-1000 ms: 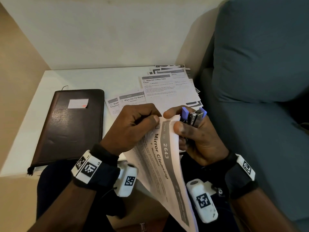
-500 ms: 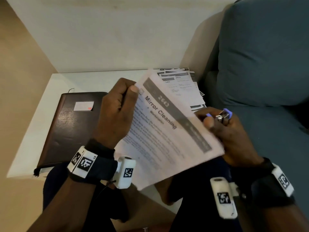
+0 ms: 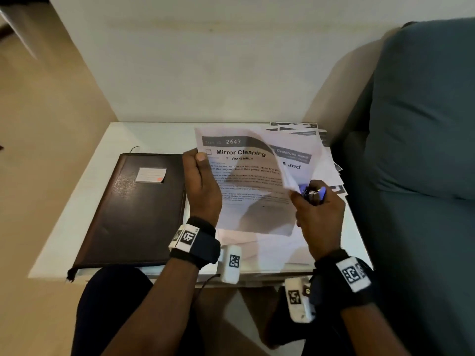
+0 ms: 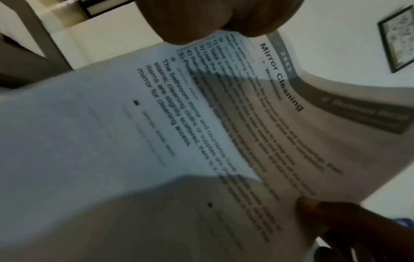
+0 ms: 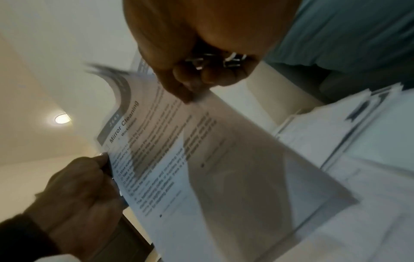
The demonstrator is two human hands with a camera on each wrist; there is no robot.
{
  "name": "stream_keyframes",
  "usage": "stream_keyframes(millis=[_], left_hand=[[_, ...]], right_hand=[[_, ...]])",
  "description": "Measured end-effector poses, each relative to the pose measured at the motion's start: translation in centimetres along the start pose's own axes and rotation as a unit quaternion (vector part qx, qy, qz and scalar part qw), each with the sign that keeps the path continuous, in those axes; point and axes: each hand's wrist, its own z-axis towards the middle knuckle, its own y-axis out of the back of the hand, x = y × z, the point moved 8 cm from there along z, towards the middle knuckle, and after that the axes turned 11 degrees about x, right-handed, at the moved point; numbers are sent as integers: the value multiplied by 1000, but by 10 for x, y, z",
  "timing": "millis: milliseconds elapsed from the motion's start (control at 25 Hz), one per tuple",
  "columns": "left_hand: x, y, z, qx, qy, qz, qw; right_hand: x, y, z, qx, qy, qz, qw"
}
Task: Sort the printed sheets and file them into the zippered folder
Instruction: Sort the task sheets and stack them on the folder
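"Mirror Cleaning" sheet (image 3: 246, 186): thin white paper, grey header band, top right corner curled over. Left hand (image 3: 203, 188) pinches its left edge, thumb on top. Right hand (image 3: 317, 214) pinches sheet's right edge while fingers curl round binder clips (image 3: 314, 193), metal with blue-violet bodies. Zippered folder (image 3: 133, 209): dark brown, glossy leather-like, closed, flat on table left of sheet, pale label on cover. Loose pile of printed sheets (image 3: 326, 155) behind, fanned, at table's right rear. White table (image 3: 84, 201), smooth. Teal fabric sofa (image 3: 421, 150) at right; cream wall behind.
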Motion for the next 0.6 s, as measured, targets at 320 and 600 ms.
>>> stream_keyframes(millis=[320, 600], left_hand=[[78, -6, -10, 13, 43, -14, 999], [46, -11, -4, 2, 19, 26, 999]], right_hand=[[-69, -19, -6, -45, -59, 65, 995], [-52, -16, -2, -63, -42, 87, 993]])
